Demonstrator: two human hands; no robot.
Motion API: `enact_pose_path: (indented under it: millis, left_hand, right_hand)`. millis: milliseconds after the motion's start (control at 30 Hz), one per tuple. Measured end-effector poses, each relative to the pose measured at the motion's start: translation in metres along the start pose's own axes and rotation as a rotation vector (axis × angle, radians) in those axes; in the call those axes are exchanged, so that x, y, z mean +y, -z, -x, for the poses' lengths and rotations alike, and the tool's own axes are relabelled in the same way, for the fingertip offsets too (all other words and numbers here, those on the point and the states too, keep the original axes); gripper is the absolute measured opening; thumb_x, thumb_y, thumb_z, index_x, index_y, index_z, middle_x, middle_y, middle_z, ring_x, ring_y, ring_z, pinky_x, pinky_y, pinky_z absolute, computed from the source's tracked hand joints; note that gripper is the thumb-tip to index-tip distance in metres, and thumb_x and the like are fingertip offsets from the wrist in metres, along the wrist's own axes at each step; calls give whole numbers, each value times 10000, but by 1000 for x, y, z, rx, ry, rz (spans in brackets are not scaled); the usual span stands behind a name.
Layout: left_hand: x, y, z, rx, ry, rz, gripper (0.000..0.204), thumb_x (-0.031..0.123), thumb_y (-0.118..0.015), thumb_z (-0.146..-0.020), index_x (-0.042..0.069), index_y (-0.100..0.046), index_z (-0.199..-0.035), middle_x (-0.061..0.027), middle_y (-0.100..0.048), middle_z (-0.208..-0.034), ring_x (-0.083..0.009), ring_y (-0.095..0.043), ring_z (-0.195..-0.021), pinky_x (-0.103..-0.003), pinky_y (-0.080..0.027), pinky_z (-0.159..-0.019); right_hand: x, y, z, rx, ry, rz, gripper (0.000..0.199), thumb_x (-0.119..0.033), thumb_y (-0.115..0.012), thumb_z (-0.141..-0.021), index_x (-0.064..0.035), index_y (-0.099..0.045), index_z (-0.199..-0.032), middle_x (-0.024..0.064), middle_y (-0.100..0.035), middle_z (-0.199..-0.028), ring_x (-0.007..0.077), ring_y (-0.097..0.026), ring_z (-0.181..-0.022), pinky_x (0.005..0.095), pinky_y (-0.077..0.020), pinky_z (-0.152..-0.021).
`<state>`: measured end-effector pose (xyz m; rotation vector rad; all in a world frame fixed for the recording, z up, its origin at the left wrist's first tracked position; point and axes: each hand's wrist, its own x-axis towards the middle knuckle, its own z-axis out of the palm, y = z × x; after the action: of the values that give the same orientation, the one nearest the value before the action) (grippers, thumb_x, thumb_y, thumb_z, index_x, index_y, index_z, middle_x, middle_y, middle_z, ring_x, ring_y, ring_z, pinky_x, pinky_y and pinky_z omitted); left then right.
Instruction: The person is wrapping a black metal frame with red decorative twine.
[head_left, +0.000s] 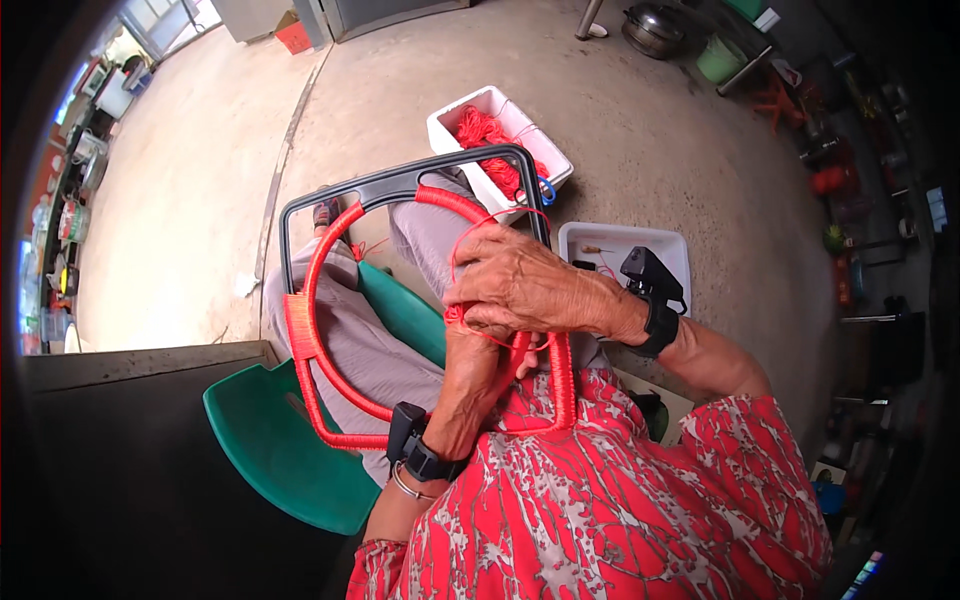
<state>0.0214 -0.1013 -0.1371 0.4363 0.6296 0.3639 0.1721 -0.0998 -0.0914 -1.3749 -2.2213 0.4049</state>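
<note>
A black plastic frame (400,168), with a round ring inside a squarish outer rim, lies across my lap. Tight red cord covers the ring and much of the outer rim. My left hand (472,360) is at the right part of the frame, its fingers curled round it and partly hidden beneath my other hand. My right hand (530,278) crosses above it, fingers bent and closed on thin red cord (470,230), which makes a loose loop over the knuckles. A small red bunch of cord shows between the two hands; the fingertips are partly hidden.
Ahead on the concrete floor stands a white foam box (548,150) of loose red cord, with blue scissor handles (546,190) at its edge. Right of my knee is a white tray (672,240) with small tools. A green plastic seat (290,470) shows at left.
</note>
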Motion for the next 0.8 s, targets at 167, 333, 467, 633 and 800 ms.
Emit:
enact_pose_path:
  millis: [167, 333, 467, 633, 800]
  left_hand:
    - [2, -3, -1, 1, 36, 5, 225, 210, -588, -920, -8, -611, -968, -130, -640, -735, -205, -602, -505, -269, -464, -386]
    - [5, -4, 1, 17, 73, 29, 245, 223, -608, -912, -11, -604, -982, -129, -639, -739, -211, -601, -507, -274, -451, -382]
    - [4, -3, 0, -27, 43, 67, 218, 185, -618, -910, -24, -597, -967, -140, -638, -746, -227, -605, -509, -277, -442, -389]
    - [7, -6, 6, -35, 43, 12, 195, 151, -596, -924, -42, -588, -954, -150, -637, -750, -228, -609, -514, -278, -444, -405]
    - [8, -5, 6, -17, 75, -22, 215, 166, -577, -939, -48, -591, -943, -154, -639, -753, -216, -615, -526, -280, -444, -409]
  right_hand:
    - [6, 0, -1, -92, 16, -123, 280, -215, -674, -779, -103, -682, -1035, 110, -607, -962, 284, -548, -1016, 404, -380, -970]
    - [3, 4, -8, -236, -19, -36, 245, -208, -659, -793, -106, -679, -1015, 108, -588, -909, 272, -549, -948, 401, -393, -914]
    - [5, -3, -7, -207, -30, -59, 198, -200, -640, -813, -102, -664, -983, 99, -594, -899, 265, -553, -942, 396, -395, -895]
    - [-12, 16, -14, 128, -433, -904, 200, -169, -451, -992, -34, -595, -1022, 14, -590, -935, 97, -559, -897, 257, -454, -816]
    - [-32, 67, 10, 464, -515, -734, 177, -176, -456, -994, -62, -588, -1024, -47, -509, -774, 6, -448, -691, 185, -403, -623]
